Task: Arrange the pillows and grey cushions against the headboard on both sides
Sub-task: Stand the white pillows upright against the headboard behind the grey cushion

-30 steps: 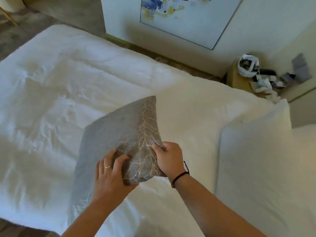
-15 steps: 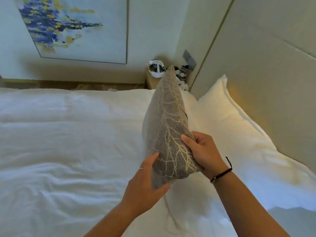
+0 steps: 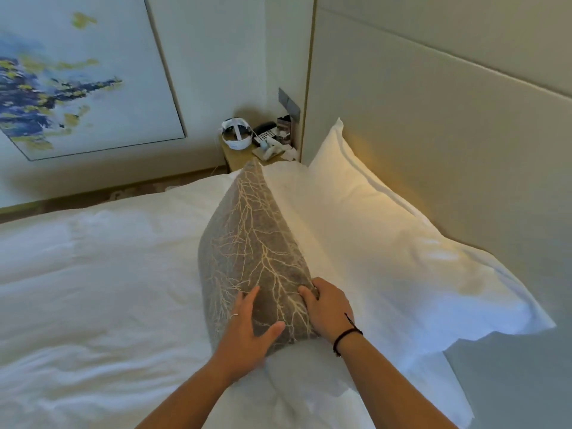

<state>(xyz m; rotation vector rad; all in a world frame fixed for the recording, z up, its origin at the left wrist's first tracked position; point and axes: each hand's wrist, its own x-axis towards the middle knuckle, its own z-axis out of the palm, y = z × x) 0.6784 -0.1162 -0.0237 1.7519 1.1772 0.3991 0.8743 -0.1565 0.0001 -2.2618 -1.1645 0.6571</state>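
Observation:
A grey cushion [image 3: 247, 243] with a pale branching pattern stands on edge on the white bed, leaning toward a white pillow [image 3: 387, 243]. That pillow rests propped against the beige headboard [image 3: 448, 134] on the right. My left hand [image 3: 247, 332] presses flat on the cushion's near left face, fingers spread. My right hand [image 3: 328, 308] grips the cushion's near right edge, thumb on the front. A second white pillow [image 3: 356, 394] lies under my right forearm at the bottom.
The white duvet [image 3: 93, 289] covers the bed to the left. A bedside table [image 3: 244, 156] at the far corner holds a white headset, a phone and small items. A framed abstract painting [image 3: 77, 82] hangs on the far wall.
The cushion has gone from held up in the air to standing on the bed against the white pillow. My left hand has shifted onto its side face. The view has swung toward the headboard.

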